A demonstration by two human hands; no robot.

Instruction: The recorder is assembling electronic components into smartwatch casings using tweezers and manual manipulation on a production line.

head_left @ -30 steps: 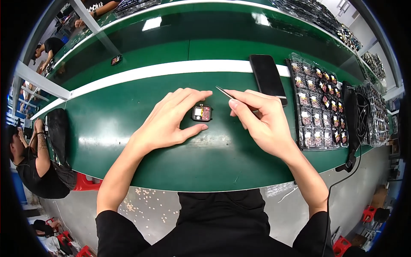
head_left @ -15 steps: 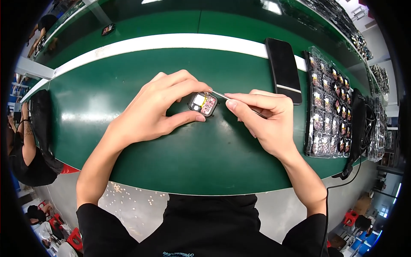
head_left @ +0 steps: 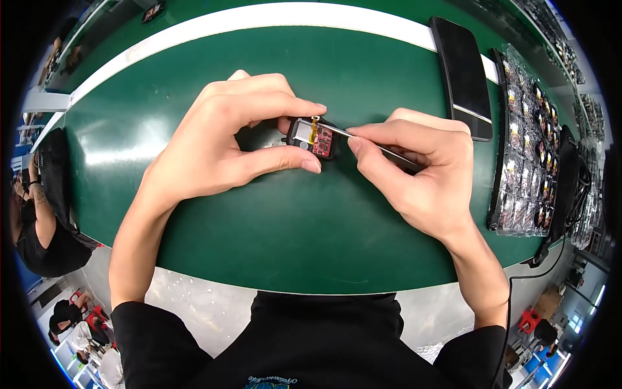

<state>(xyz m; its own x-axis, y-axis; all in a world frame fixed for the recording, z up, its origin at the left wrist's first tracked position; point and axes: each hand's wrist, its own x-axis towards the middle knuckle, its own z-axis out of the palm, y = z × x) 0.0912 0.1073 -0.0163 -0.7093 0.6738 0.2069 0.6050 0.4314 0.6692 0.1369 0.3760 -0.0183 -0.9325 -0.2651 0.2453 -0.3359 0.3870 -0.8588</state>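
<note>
- One left hand (head_left: 223,133) gripping one small square device (head_left: 322,144) above one green worktop (head_left: 324,233).
- One right hand (head_left: 424,165) pinching one thin metal tool (head_left: 337,130), tip at the device.
- Rightward, one black phone (head_left: 461,68), one filled clear-plastic tray (head_left: 512,227).

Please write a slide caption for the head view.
Left hand steadying a small open device, right hand holding a slender metal tool over it.

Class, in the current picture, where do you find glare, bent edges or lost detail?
Head view: a pale glare streak on the green table, left of the left hand; head view: the white strip bows into an arc, and the corners go black; head view: the small device has parts too tiny to tell apart.
</note>
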